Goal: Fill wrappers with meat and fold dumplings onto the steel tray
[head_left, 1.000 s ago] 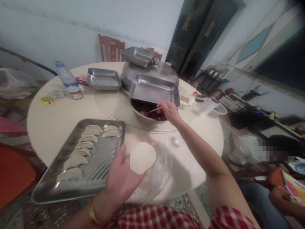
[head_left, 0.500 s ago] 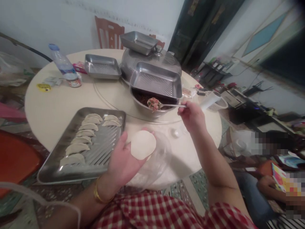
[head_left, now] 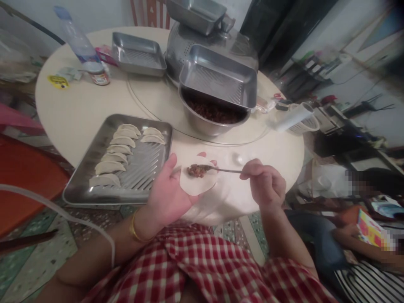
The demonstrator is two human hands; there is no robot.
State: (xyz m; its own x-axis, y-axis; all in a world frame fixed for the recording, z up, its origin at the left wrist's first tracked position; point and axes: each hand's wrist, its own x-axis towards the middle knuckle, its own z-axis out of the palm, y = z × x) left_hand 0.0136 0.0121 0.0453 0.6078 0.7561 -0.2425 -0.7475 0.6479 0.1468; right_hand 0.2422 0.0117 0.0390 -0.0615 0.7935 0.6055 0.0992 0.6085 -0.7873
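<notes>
A round dumpling wrapper (head_left: 202, 185) lies across the palm and fingers of my left hand (head_left: 167, 193), which supports it from below. My right hand (head_left: 267, 181) grips the handle of a metal spoon (head_left: 229, 170). The spoon's bowl end rests over the wrapper, against a lump of meat filling (head_left: 195, 170) near its middle. To the left, a metal tray (head_left: 85, 191) holds two rows of folded dumplings (head_left: 120, 141). Beyond my hands stands a metal bowl (head_left: 211, 128) with dark filling (head_left: 217, 112) in it.
An upturned-edge metal tray (head_left: 217, 78) leans over the bowl, before a large domed lid (head_left: 179, 46). Another small tray (head_left: 139, 57), a bottle (head_left: 75, 40) and a jar (head_left: 99, 75) stand farther left. A white basket (head_left: 311, 124) sits right. Someone sits at right.
My right hand has brought the spoon from over the bowl down to the wrapper, and the filling now lies there. The view has tilted down; my left hand still supports the wrapper.
</notes>
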